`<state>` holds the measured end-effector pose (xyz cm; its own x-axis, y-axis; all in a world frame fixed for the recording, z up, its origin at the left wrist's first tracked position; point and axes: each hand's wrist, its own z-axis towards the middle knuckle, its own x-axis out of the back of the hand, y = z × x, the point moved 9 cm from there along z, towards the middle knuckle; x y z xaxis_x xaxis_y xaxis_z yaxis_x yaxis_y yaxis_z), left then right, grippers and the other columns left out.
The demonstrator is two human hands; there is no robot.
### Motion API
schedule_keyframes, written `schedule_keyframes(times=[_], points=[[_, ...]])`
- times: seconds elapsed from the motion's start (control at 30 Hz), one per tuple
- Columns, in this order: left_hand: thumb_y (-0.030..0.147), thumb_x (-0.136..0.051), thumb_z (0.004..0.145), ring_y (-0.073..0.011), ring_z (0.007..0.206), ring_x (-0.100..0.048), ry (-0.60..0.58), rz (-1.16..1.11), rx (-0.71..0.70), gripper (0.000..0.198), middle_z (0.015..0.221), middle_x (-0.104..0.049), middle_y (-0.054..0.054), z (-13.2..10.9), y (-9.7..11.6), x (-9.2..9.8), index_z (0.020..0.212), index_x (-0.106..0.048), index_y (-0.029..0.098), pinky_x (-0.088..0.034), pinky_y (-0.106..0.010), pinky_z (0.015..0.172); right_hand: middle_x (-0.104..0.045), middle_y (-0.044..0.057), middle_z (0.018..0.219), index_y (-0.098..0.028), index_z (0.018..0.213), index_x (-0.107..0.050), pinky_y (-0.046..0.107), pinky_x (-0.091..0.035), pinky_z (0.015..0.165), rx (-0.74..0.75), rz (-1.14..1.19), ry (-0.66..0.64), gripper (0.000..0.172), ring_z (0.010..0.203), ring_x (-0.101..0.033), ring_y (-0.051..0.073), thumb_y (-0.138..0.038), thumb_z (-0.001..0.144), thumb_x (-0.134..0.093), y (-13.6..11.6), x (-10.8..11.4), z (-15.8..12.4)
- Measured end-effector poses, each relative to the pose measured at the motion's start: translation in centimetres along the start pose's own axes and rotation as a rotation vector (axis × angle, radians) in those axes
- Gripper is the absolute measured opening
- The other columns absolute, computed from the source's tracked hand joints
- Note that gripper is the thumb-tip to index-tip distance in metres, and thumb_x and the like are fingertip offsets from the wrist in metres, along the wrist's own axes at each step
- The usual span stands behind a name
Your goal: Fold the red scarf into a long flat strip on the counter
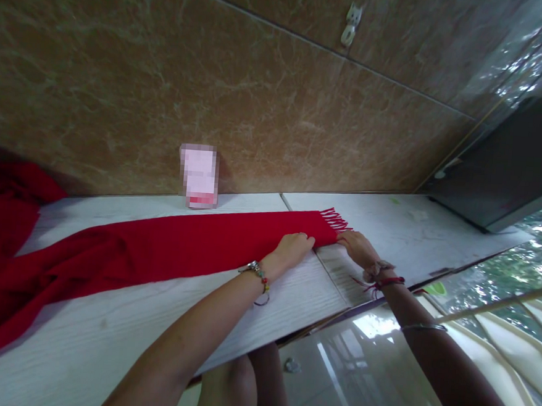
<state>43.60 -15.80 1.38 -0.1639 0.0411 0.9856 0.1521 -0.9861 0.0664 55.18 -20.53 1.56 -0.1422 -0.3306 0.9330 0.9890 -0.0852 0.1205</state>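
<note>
A long red scarf (pixel 212 242) runs across the white wood-grain tabletop (pixel 292 297), flat toward the right and rumpled at the left. Twisted fringe (pixel 336 220) lines its right end. My left hand (pixel 294 248) rests on the near edge of the cloth, fingers curled onto it. At the fringed corner my right hand (pixel 357 247) pinches the scarf between thumb and fingers. Bracelets circle both wrists. The fingertips are partly hidden by the hands themselves.
A blurred pink-and-white box-like item (pixel 201 176) stands against the brown marbled wall (pixel 167 97). More red cloth (pixel 6 197) is bunched at far left. A dark panel-like object (pixel 506 164) stands at the right end. My knees are below the table's front edge.
</note>
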Motion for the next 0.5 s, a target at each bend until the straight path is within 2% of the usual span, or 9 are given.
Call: schedule_keyframes(times=[0.13, 0.27, 0.37, 0.5], points=[[0.009, -0.038, 0.083, -0.0198, 0.086, -0.06, -0.005, 0.007, 0.017, 0.021, 0.087, -0.063, -0.009, 0.2, -1.1, -0.3, 0.091, -0.057, 0.014, -0.048, -0.029, 0.07, -0.066, 0.009, 0.077, -0.013, 0.081, -0.062, 0.031, -0.045, 0.068, 0.033, -0.024, -0.024, 0.02, 0.071, -0.06, 0.019, -0.013, 0.081, -0.043, -0.4, -0.5, 0.1], [0.009, -0.037, 0.083, -0.0198, 0.087, -0.059, 0.022, 0.005, 0.009, 0.023, 0.088, -0.063, -0.008, 0.0, -1.0, -0.3, 0.092, -0.057, 0.015, -0.049, -0.029, 0.069, -0.065, 0.01, 0.087, -0.013, 0.092, -0.062, 0.033, -0.046, 0.074, 0.071, 0.024, 0.03, 0.018, 0.082, -0.058, 0.02, -0.019, 0.08, -0.049, -1.7, 0.0, 0.1], [0.009, -0.036, 0.084, -0.0194, 0.088, -0.059, 0.042, 0.002, 0.014, 0.024, 0.091, -0.061, -0.008, -0.1, -0.7, -0.2, 0.097, -0.056, 0.016, -0.049, -0.028, 0.068, -0.065, 0.009, 0.089, -0.015, 0.088, -0.063, 0.033, -0.045, 0.077, 0.089, 0.055, 0.014, 0.019, 0.085, -0.056, 0.02, -0.018, 0.081, -0.046, -2.8, 0.4, 0.3], [0.012, -0.037, 0.084, -0.0194, 0.089, -0.057, 0.049, 0.007, 0.006, 0.024, 0.091, -0.059, -0.008, -0.2, -0.5, -0.3, 0.098, -0.055, 0.017, -0.048, -0.028, 0.068, -0.066, 0.009, 0.086, -0.018, 0.08, -0.065, 0.033, -0.044, 0.079, 0.079, 0.061, -0.081, 0.026, 0.082, -0.056, 0.02, -0.014, 0.082, -0.04, -3.3, -0.1, 0.6]])
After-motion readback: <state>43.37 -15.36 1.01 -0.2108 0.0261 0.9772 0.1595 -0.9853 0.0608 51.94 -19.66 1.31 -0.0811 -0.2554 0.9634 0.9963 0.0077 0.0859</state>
